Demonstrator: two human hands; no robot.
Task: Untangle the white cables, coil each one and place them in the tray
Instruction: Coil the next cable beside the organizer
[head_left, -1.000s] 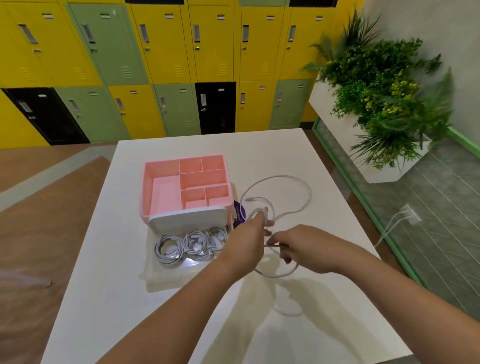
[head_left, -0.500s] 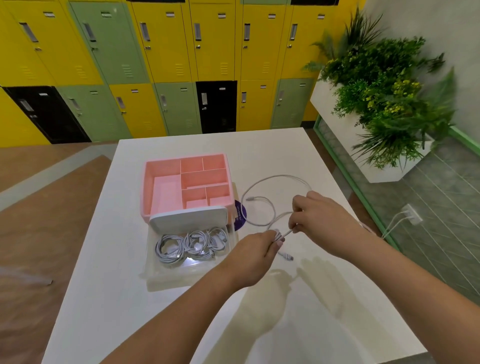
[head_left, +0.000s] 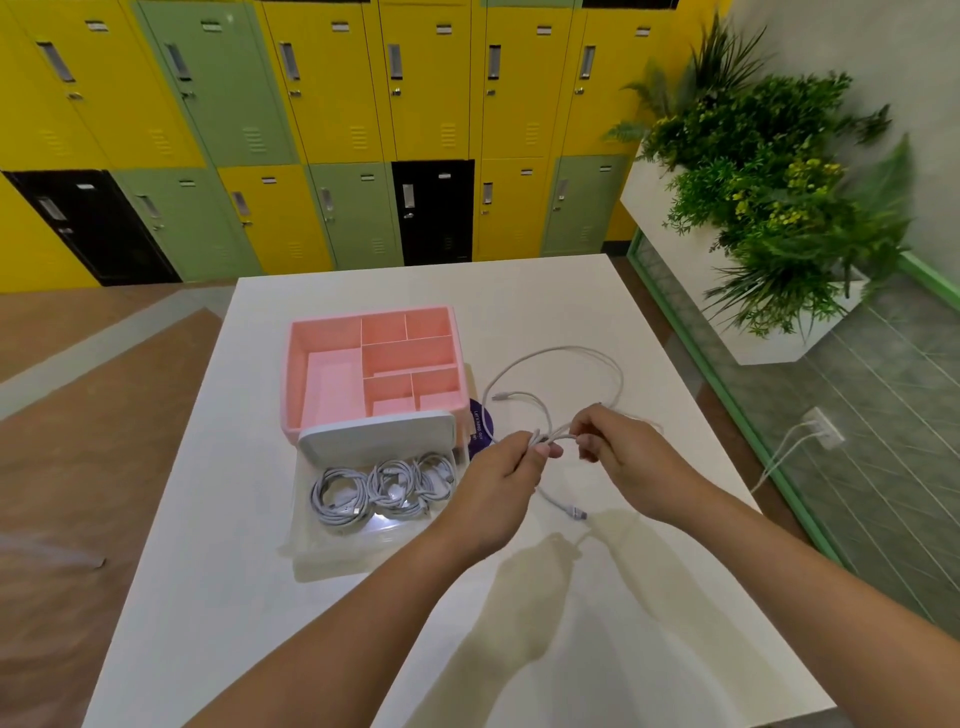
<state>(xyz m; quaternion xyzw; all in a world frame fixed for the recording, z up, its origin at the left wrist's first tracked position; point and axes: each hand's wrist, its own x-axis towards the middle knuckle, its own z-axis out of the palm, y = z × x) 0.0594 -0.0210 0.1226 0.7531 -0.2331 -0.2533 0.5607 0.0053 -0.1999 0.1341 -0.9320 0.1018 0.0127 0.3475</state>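
My left hand (head_left: 511, 467) and right hand (head_left: 628, 452) pinch the white cable (head_left: 561, 358); I should wind even, snug loops, feeding slack slowly.

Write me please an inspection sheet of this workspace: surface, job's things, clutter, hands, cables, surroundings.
Surface: white table, in use.
Job's things: clear tray holding coiled cables; one loose cable not yet coiled.
Clutter: pink organiser behind the tray; white slab at the tray's far edge; purple disc beside it.
Hands: left hand and right hand both pinch the loose cable.
Cables: the loose cable loops on the table beyond the hands; white leads run from a wall socket.
Surroundings: lockers; planter.
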